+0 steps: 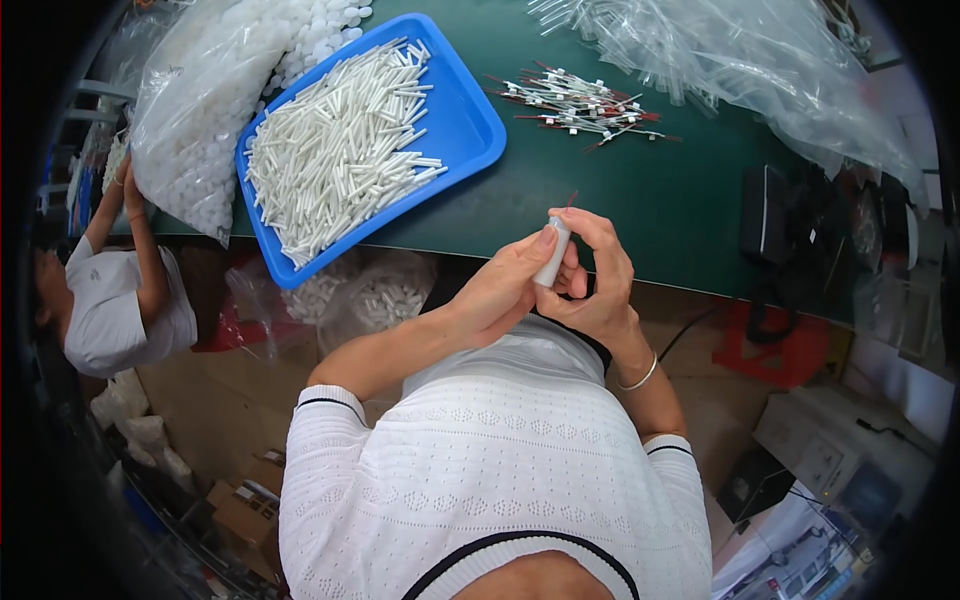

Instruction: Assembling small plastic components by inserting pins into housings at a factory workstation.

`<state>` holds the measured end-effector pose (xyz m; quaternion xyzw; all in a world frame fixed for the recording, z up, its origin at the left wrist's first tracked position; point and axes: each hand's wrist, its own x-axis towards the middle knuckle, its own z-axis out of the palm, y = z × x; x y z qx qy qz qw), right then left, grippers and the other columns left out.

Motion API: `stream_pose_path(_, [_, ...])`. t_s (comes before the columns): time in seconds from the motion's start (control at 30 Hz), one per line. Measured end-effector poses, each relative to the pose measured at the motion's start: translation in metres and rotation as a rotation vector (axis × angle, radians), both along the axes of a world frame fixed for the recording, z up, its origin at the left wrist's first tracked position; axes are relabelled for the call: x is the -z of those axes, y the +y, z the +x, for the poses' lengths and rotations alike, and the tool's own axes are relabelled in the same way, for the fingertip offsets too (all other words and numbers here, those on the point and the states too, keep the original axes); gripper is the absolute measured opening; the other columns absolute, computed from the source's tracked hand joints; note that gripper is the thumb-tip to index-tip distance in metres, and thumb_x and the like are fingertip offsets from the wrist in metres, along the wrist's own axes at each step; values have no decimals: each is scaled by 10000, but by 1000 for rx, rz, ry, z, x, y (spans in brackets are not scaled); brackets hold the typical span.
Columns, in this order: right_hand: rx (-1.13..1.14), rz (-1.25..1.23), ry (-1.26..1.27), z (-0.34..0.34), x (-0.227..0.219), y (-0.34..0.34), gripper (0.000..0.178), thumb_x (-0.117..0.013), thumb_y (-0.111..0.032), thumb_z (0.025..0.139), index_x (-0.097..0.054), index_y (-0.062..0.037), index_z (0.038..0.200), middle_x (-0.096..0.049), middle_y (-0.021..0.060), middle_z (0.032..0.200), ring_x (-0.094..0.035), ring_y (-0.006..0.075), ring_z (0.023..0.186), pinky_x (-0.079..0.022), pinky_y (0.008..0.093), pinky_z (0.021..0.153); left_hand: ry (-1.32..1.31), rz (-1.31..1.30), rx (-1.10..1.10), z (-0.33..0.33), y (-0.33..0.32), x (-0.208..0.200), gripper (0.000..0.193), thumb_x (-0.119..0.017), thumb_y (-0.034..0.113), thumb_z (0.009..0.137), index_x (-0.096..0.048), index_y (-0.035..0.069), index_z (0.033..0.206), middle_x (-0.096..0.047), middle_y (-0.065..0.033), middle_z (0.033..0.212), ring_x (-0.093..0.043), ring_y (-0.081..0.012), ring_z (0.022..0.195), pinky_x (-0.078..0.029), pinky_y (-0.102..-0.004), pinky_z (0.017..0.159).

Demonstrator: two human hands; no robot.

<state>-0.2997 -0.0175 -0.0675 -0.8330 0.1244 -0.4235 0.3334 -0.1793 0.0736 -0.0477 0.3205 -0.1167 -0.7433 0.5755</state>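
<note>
In front of my body, near the table's front edge, a small white cylindrical tube (pixel 551 258) is held upright at a slant between my hands. My left hand (pixel 503 280) is closed on it from the left, thumb on its upper side. My right hand (pixel 606 280) grips it from the right, with fingers curled at its top and bottom. A thin red wire (pixel 572 199) sticks up at the tube's upper end by my right fingertips. What lies behind my fingers is hidden.
A blue tray (pixel 478 133) holds many short white sticks. Behind my hands lies a pile of red-and-white wire pieces (pixel 585 103). Clear bags (pixel 740 70) cover the table's back right; a bag of white discs (pixel 195 110) stands left. Another person (pixel 130 300) works at far left.
</note>
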Motion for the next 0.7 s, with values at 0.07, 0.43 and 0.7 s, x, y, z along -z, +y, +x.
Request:
stream_pose_path(0.07, [8,86,-59,5,6,4,679,-792,-53,566,-511,0,1182,-612,168,1117,-632,309,975,-530,357,825,-2,-2,-13,2,1,0,455,-406,511,987,-552,79,975,-600,-46,880,-572,-115,821,-470,-264,769])
stream_pose_path(0.43, [-118,176,-83,12,8,7,642,-674,27,629,-490,69,1243,-590,241,1188,-610,335,1084,-489,371,933,-60,6,-39,12,5,-6,382,-425,428,1006,-538,70,1076,-613,-24,867,-578,-95,782,-468,-244,708])
stream_pose_path(0.7, [-229,137,193,9,-25,-19,638,-704,-12,689,-501,-13,1294,-539,180,1264,-545,348,1128,-444,398,969,-254,-116,-300,45,43,1,312,-428,326,1017,-500,38,1113,-624,-128,843,-598,-159,733,-465,-274,663])
